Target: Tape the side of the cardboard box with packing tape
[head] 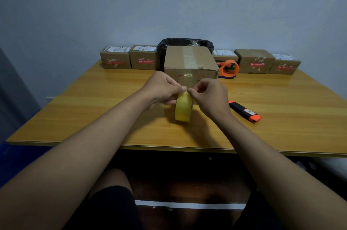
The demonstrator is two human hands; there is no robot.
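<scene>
A brown cardboard box (pixel 189 61) stands in the middle of the wooden table (pixel 93 109), with clear tape running over its top and down its near side. In front of it a roll of yellowish packing tape (pixel 183 108) is held upright just above the table. My left hand (pixel 163 88) grips the roll from the left, thumb on its top edge. My right hand (pixel 208 94) pinches at the top of the roll with thumb and forefinger, right beside the left thumb. The lower part of the box's near side is hidden behind my hands.
Several small labelled cardboard boxes (pixel 115 59) line the table's far edge against the wall. A black bag (pixel 185 42) sits behind the big box. An orange tape dispenser (pixel 230 69) stands to its right. An orange-and-black utility knife (pixel 245 111) lies right of my hand.
</scene>
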